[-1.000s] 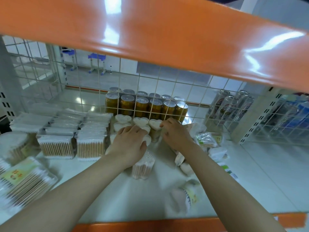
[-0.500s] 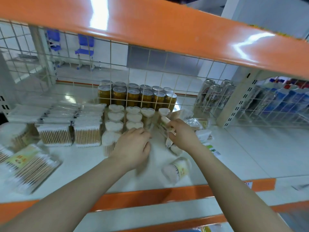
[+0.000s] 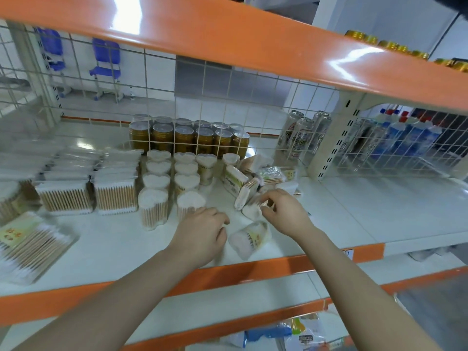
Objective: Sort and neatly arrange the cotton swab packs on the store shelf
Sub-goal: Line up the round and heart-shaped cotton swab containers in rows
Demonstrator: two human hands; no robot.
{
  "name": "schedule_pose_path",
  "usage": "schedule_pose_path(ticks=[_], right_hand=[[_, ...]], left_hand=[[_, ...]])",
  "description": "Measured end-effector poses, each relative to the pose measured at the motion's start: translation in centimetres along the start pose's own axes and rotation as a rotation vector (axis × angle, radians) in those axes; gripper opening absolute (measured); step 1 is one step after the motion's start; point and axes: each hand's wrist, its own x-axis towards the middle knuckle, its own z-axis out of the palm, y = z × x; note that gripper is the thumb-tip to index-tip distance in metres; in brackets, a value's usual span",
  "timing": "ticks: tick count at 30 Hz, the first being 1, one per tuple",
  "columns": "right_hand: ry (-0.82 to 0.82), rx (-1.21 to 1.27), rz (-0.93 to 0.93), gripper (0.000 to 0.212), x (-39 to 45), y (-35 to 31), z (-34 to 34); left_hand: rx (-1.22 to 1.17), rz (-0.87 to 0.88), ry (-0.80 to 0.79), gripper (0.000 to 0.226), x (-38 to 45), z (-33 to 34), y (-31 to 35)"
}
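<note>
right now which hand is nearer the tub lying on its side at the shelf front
Left. The left hand is right beside the toppled tub, just to its left; the right hand is up and behind it, at the jumbled packs.

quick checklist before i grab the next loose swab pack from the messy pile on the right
1. Right hand at the jumbled pile of loose cotton swab packs: ok, fingertips are on a pack at the pile's front edge.
2. Firm grip on that pack: cannot tell, the frame is blurred there.
3. Left hand free: cannot tell, fingers curl downward and hide what is under them.
4. Rows of upright heart-shaped clear swab tubs tidy: ok, all standing in lines.
5. Toppled clear swab tub with yellow label near the front edge of the white shelf: not ok, lying on its side.
</note>
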Motion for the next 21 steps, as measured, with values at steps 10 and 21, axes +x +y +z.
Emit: schedule_pose_path(ticks=[10, 21], right_hand=[[-0.205, 0.029, 0.168, 0.056, -2.2, 0.5, 1.3], [-0.267, 0.253, 0.264, 0.055, -2.4, 0.1, 2.2]], left_hand=[[0.013, -0.116, -0.063, 0.032, -1.1, 2.1, 0.6], [0.019, -0.153, -0.067, 0.031, -1.9, 1.9, 0.0]])
